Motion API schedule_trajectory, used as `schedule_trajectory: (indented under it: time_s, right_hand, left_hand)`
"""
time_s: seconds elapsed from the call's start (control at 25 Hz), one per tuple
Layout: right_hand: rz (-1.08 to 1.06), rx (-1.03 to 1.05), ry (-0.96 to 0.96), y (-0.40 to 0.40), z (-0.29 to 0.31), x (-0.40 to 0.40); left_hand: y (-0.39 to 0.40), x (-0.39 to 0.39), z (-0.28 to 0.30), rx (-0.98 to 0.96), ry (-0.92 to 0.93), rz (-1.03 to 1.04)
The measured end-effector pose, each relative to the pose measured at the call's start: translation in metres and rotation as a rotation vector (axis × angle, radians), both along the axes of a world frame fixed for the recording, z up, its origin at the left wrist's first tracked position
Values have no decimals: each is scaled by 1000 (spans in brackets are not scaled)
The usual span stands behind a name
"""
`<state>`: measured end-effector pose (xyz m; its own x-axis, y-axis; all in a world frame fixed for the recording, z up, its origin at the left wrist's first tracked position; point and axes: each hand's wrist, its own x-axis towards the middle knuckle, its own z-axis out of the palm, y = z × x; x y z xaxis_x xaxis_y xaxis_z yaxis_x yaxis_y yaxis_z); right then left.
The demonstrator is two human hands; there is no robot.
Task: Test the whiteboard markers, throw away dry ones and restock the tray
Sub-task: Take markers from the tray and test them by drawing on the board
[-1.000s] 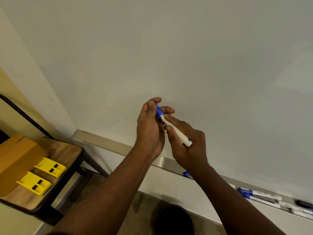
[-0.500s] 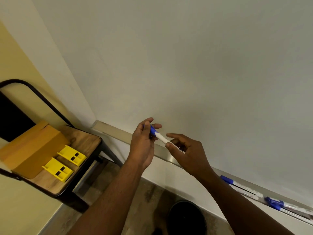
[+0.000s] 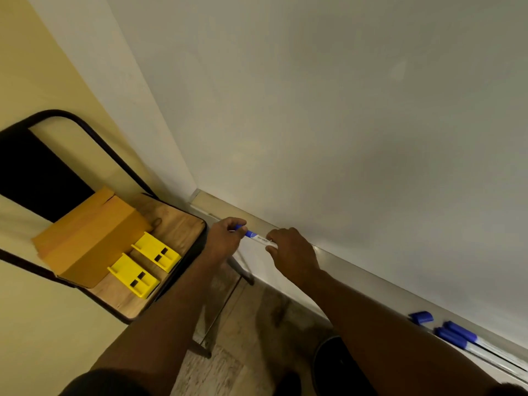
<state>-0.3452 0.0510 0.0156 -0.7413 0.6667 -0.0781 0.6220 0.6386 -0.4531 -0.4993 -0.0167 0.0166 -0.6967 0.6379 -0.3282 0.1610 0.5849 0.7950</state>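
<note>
Both hands hold one blue-capped marker (image 3: 255,236) just in front of the left end of the whiteboard tray (image 3: 354,267): the left hand (image 3: 224,240) curls its fingers round the cap end, and the right hand (image 3: 291,254) pinches the white barrel. Further blue-capped markers (image 3: 457,334) lie in the tray well to the right of the held one (their exact number is hard to tell at the frame edge). Left of the tray, a chair (image 3: 174,224) carries a cardboard box (image 3: 91,238) and two yellow blocks (image 3: 145,260).
</note>
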Motion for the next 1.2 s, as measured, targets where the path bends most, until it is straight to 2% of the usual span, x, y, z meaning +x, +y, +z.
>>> schedule_trajectory:
  time_s: [0.16,0.36,0.64,0.76,0.84,0.92,1.0,1.2]
  right_hand:
    - [52,139,-57,14,-15,-55]
    - [43,161,-128,20,-32,-97]
    - [116,225,-109,16,-43,-92]
    - [126,238,-36,8,-47,-71]
    - [106,231,82,1,-45,-46]
    - [27,222,216,-7,-46,-11]
    - [-81,234,274,-17,-45,30]
    - [-286,239,284,-47,-48,130]
  left_hand:
    - [15,-53,-13,-137,280,-191]
    - [26,-90,-36,-242,514,-305]
    - [26,-101,-45,-266,657,-382]
    - [22,-91,-38,-241,629,-327]
    - [15,-73,-31,-225,657,-261]
    - [3,-47,-28,-127,709,-241]
    - [-9,-17,-31,-9,729,-291]
    - [-24,85,-37,82,609,-479]
